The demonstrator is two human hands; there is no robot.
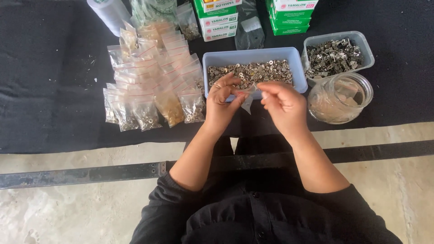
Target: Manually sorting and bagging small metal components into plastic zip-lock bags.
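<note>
My left hand point(223, 100) and my right hand point(283, 103) meet in front of a blue plastic tray point(252, 55) filled with several small metal rings and washers. Between them they pinch a small clear plastic bag point(247, 97), each hand on one side of its top. The bag hangs down between my fingers, just in front of the tray's near wall. I cannot tell whether anything is inside it.
A heap of filled small zip bags point(151, 81) lies to the left on the black cloth. On the right are a clear tub of metal clips point(337, 52) and a glass jar point(340, 98). Green and white boxes point(220, 20) stand at the back.
</note>
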